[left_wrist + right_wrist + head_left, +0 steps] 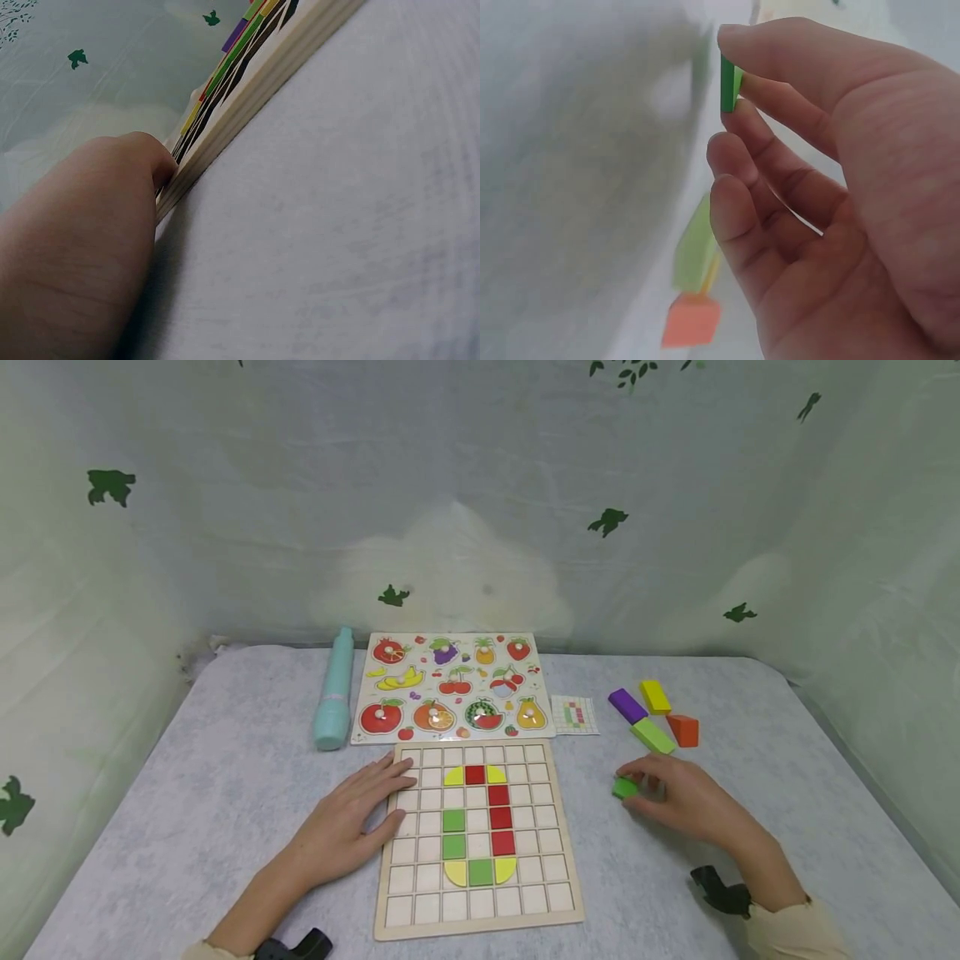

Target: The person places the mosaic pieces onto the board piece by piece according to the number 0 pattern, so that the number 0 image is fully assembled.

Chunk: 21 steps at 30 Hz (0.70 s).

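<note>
A wooden grid board (477, 906) lies in front of me with red, green and yellow tiles set in its squares. My left hand (360, 818) rests flat on the table, its straight fingers lying over the board's left edge (225, 120). To the right of the board my right hand (675, 797) pinches a small green tile (624, 788) between thumb and fingertips, just above the cloth. In the right wrist view the green tile (727, 82) stands edge-on between the thumb and a finger.
Loose blocks lie behind the right hand: purple (627, 705), yellow (655, 696), light green (652, 736) and orange (683, 730). A small pattern card (574, 714), a fruit peg puzzle (452, 687) and a teal tube (334, 689) lie further back. Cloth walls surround the table.
</note>
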Each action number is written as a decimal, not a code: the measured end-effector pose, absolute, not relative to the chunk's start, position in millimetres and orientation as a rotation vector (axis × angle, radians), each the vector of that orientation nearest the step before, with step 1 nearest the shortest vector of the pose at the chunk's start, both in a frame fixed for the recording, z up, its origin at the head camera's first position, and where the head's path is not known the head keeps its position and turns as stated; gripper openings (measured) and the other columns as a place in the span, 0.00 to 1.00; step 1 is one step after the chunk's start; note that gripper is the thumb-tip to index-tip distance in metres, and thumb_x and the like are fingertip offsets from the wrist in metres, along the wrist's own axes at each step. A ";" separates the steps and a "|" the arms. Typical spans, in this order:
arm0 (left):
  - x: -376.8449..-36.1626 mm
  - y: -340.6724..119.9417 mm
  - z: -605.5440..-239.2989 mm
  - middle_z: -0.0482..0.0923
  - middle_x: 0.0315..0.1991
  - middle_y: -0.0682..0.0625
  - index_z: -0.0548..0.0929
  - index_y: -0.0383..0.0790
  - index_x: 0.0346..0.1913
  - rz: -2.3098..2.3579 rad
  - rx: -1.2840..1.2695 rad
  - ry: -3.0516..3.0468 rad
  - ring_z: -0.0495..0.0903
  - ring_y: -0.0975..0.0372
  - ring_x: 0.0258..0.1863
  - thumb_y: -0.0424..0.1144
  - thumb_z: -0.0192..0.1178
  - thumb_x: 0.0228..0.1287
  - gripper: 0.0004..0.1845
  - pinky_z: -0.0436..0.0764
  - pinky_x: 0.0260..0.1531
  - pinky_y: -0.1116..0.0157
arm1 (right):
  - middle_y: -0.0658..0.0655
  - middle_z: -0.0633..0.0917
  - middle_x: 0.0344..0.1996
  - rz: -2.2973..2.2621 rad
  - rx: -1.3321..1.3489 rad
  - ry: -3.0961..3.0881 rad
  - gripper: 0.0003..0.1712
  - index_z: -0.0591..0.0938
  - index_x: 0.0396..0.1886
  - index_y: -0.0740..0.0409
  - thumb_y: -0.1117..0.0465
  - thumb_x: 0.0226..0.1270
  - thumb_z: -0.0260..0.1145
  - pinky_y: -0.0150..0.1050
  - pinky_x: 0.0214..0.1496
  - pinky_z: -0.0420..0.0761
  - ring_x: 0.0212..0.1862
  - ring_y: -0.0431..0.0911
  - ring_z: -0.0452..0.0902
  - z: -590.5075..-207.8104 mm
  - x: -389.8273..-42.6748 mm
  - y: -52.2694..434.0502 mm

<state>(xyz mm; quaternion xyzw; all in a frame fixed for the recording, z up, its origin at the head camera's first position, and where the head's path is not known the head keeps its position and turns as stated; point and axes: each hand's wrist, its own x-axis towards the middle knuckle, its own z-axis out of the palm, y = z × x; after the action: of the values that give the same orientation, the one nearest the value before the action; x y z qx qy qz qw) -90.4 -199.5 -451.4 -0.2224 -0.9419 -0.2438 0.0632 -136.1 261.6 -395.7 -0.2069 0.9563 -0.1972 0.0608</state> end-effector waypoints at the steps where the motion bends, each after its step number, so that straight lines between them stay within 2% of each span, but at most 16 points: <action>1: -90.4 -199.4 -451.3 0.68 0.76 0.58 0.79 0.51 0.68 -0.736 -0.671 -2.847 0.61 0.56 0.79 0.46 0.66 0.69 0.26 0.65 0.76 0.50 | 0.43 0.87 0.42 -0.602 -0.648 2.899 0.20 0.87 0.52 0.50 0.59 0.60 0.79 0.32 0.38 0.82 0.39 0.38 0.76 -394.4 -136.5 259.3; 6: -90.2 -199.6 -451.3 0.68 0.76 0.58 0.79 0.52 0.68 -0.733 -0.667 -2.848 0.61 0.56 0.79 0.46 0.66 0.69 0.26 0.65 0.76 0.49 | 0.44 0.86 0.43 -0.661 -0.765 2.898 0.19 0.88 0.52 0.50 0.60 0.60 0.79 0.32 0.38 0.82 0.40 0.39 0.77 -388.2 -140.4 243.2; 21: -89.5 -199.3 -450.7 0.69 0.76 0.58 0.79 0.51 0.68 -0.745 -0.666 -2.845 0.62 0.56 0.79 0.46 0.66 0.69 0.25 0.65 0.76 0.50 | 0.47 0.86 0.49 -0.708 -0.858 2.802 0.20 0.87 0.56 0.49 0.57 0.65 0.76 0.31 0.38 0.82 0.43 0.41 0.78 -377.2 -153.7 173.4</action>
<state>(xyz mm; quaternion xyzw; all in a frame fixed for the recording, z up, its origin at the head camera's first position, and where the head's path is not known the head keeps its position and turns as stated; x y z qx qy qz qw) -89.5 -199.3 -450.7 -0.2205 -0.9416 -0.2466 0.0630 -153.7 173.4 -377.2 -0.2840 0.9275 -0.2345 0.0636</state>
